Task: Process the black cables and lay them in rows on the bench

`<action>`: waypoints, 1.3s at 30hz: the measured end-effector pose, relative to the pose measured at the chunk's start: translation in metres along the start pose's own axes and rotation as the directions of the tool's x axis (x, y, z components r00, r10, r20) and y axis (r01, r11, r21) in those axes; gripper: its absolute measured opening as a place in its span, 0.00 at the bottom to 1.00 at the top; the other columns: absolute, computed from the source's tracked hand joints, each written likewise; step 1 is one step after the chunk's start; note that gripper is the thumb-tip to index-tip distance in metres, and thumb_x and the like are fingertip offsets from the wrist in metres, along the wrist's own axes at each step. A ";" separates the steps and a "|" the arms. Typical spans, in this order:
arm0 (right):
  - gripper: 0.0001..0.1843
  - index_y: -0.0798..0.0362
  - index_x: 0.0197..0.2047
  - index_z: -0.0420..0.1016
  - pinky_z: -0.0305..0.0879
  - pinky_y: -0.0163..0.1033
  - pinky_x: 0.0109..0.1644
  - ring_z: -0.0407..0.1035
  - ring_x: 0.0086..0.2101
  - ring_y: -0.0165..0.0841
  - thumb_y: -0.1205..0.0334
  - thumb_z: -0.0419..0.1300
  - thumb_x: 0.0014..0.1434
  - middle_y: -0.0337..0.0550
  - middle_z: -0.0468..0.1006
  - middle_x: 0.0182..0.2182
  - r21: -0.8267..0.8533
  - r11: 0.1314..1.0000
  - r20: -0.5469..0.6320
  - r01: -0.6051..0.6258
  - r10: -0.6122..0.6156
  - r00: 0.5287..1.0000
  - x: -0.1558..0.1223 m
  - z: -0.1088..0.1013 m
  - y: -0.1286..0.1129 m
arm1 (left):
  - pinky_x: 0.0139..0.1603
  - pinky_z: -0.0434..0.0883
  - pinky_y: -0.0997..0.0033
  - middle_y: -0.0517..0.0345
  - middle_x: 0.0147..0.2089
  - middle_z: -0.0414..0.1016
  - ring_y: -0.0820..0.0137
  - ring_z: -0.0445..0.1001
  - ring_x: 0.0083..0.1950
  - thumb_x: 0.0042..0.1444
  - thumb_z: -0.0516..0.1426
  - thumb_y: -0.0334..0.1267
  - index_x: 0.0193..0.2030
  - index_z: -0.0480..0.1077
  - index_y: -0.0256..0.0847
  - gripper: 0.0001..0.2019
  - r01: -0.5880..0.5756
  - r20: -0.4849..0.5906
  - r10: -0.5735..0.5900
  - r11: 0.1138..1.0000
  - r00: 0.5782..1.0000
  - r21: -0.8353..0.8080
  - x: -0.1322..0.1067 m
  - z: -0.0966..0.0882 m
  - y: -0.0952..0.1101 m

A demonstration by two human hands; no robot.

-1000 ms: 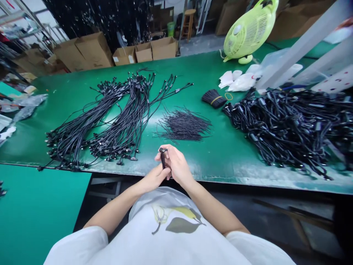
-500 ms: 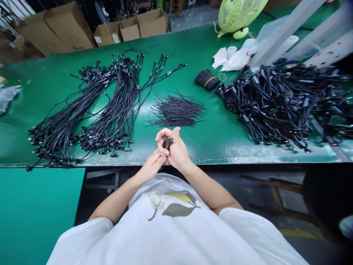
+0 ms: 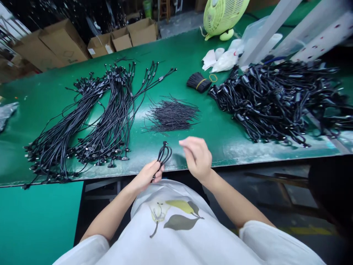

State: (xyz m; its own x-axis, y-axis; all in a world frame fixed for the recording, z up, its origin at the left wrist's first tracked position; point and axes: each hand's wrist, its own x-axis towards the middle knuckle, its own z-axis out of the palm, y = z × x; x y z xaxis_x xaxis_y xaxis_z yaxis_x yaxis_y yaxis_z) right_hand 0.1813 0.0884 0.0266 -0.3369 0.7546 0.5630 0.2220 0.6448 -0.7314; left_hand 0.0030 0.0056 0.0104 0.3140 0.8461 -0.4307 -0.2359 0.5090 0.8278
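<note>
A coiled black cable (image 3: pixel 164 152) rises from my left hand (image 3: pixel 150 173), its loops standing up above the fingers at the table's front edge. The left fingers are closed around the lower part of the coil. To the right and apart from it, my right hand (image 3: pixel 198 157) hovers over the front of the table. Its fingers are loosely bent, and nothing shows in them. Beyond both hands lies a loose pile of thin black ties (image 3: pixel 172 115) on the green table (image 3: pixel 220 145).
Long straightened black cables (image 3: pixel 107 114) lie at the left. A big heap of coiled cables (image 3: pixel 270 99) covers the right side. Behind are a banded tie bundle (image 3: pixel 198 81), a yellow rubber band (image 3: pixel 213 78), white wrappings (image 3: pixel 224 62) and a green fan (image 3: pixel 224 16).
My hands were together around the coiled cable. They have parted: the right hand moved right, while the left keeps the coil, now lower and in plain sight. The view has shifted slightly.
</note>
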 end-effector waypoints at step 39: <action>0.15 0.58 0.40 0.72 0.52 0.40 0.39 0.62 0.38 0.38 0.65 0.45 0.66 0.54 0.72 0.39 -0.804 0.593 0.124 -0.042 0.236 0.964 0.092 -0.005 0.123 | 0.20 0.51 0.80 0.68 0.23 0.56 0.82 0.53 0.20 0.52 0.62 0.52 0.33 0.65 0.37 0.19 -0.216 -0.337 0.146 0.959 0.930 -0.181 0.016 -0.004 0.017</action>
State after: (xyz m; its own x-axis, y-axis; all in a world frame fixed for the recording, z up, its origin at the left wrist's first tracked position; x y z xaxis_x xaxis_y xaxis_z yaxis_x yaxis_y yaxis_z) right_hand 0.1818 0.2379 -0.0096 -0.3857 0.8644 0.3225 0.8814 0.4485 -0.1481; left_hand 0.0004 0.0288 0.0164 -0.0527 0.9146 -0.4010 -0.4611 0.3339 0.8221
